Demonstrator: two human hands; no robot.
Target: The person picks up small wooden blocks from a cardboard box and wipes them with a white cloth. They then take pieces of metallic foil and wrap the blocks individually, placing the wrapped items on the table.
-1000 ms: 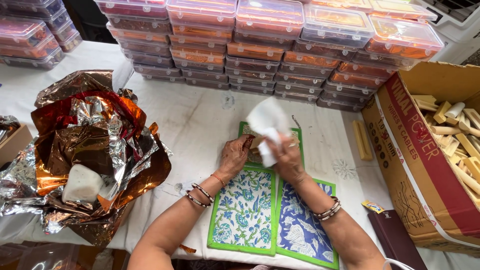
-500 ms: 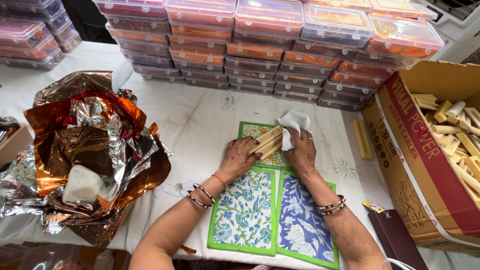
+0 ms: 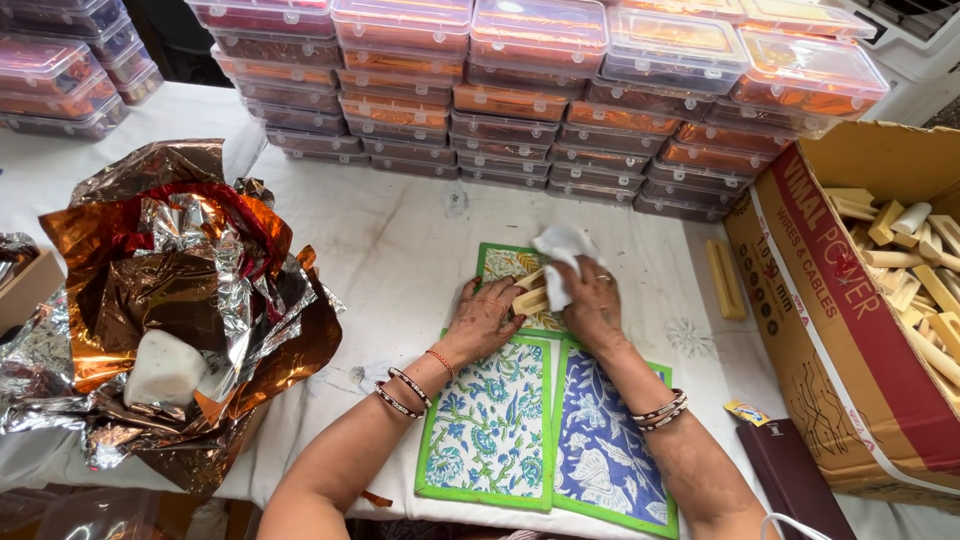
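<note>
Bright, even daylight (foil glares); sharp focus.

Bare forearms; left hand wears dark bangles and a red thread, right hand silver-dark bangles.

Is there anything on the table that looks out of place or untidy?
One pale wooden stick lies alone on the white table, outside the cardboard box of similar sticks. The crumpled copper foil sprawls messily at the left.

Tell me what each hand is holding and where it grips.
The right hand presses a white cloth over the ends of pale wooden sticks. The left hand steadies the sticks' near side on the printed mat. The exact grip is hidden.
</note>
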